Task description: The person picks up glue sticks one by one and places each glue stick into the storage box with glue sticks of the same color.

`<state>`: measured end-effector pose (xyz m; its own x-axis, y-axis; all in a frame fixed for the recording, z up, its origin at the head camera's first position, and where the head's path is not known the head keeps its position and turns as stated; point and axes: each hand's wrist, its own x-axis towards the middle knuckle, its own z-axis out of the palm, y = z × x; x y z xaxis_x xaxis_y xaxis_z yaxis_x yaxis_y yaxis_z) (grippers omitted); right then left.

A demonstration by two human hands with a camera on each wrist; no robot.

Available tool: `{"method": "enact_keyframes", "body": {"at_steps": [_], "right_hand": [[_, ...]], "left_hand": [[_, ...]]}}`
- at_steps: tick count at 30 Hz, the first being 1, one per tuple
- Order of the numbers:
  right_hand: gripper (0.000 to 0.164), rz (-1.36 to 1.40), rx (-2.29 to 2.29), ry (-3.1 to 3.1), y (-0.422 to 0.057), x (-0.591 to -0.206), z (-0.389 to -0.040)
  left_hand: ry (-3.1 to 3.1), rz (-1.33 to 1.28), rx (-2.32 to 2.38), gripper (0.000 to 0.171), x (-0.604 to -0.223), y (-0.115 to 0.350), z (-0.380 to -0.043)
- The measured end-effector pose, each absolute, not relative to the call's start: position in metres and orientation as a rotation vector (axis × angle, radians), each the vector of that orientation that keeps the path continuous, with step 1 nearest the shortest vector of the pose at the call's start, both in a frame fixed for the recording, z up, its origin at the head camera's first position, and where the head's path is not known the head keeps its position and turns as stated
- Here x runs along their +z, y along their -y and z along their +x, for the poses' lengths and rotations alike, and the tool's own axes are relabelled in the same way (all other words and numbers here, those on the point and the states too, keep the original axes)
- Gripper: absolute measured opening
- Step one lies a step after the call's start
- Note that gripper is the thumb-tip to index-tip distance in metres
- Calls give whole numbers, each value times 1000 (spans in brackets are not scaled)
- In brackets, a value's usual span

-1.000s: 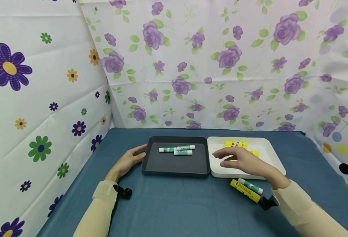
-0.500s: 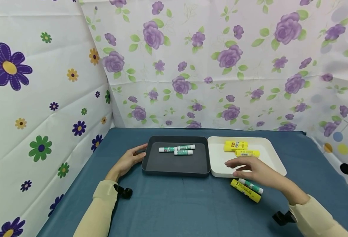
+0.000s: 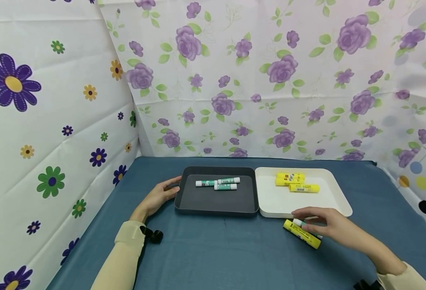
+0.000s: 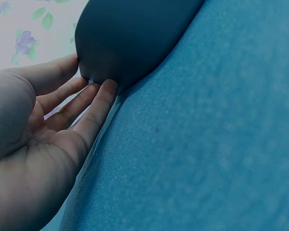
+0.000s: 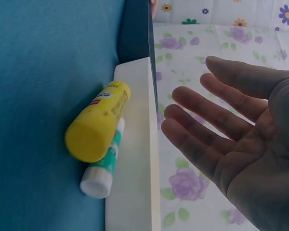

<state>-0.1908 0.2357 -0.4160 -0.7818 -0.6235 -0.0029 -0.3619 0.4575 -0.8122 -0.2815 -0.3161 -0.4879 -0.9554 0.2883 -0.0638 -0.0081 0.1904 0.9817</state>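
Note:
My left hand (image 3: 157, 199) touches the left side of the dark grey tray (image 3: 216, 205), its thumb and fingertips against the outer wall (image 4: 115, 43) in the left wrist view. Three green-and-white glue sticks (image 3: 225, 187) lie in that tray. My right hand (image 3: 330, 225) hovers over the front of the white tray (image 3: 271, 203), fingers spread and holding nothing. Below it on the cloth lie a yellow glue stick (image 3: 302, 234) and a green-and-white glue stick (image 5: 103, 168), side by side. In the head view the right fingers partly hide the green one.
Several yellow glue sticks (image 3: 303, 188) lie in the white tray, which stands against the grey tray's right side. A blue cloth (image 3: 213, 253) covers the table. Flowered sheets (image 3: 213, 80) hang behind and to the left.
My right hand has drawn back from over the white tray toward the two glue sticks on the cloth, uncovering the yellow ones in the tray. My left hand stays at the grey tray.

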Motion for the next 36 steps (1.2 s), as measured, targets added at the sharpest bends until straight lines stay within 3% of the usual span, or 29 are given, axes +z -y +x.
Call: {"method": "enact_keyframes", "body": {"at_steps": [9,36], "right_hand": [[42,-783,-1237,-2403,-246,-425,-182],[38,-836,-1247,-2417,-251,-445,-183]], "left_hand": [[-2232,266,1840,56,-489,316,-282],[-2220,251,1851,55,-489,317,-282]]}}
